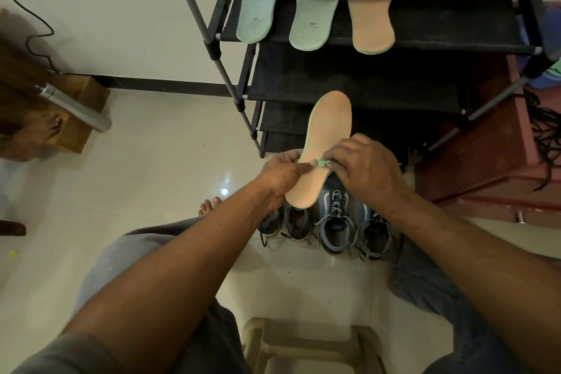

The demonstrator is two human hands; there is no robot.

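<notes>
Peeling looks risky: the tan insole (pixel 326 143) hangs above the blue sneakers (pixel 337 222) on the floor (pixel 151 191), left hand (pixel 282 176) gripping its edge, right hand (pixel 367 170) pinching a green scrap (pixel 322 163) at its side — too hard a tug could tear the layer or drop it.

The left grip (pixel 282 176) holds a tan insole (pixel 326 143) by its edge, thumb on top, while the right grip (pixel 367 170) pinches a green bit at its other edge. Four shoes (pixel 335 223) stand on the floor beneath; three more insoles (pixel 315 0) lie on the black rack (pixel 425 45).
</notes>
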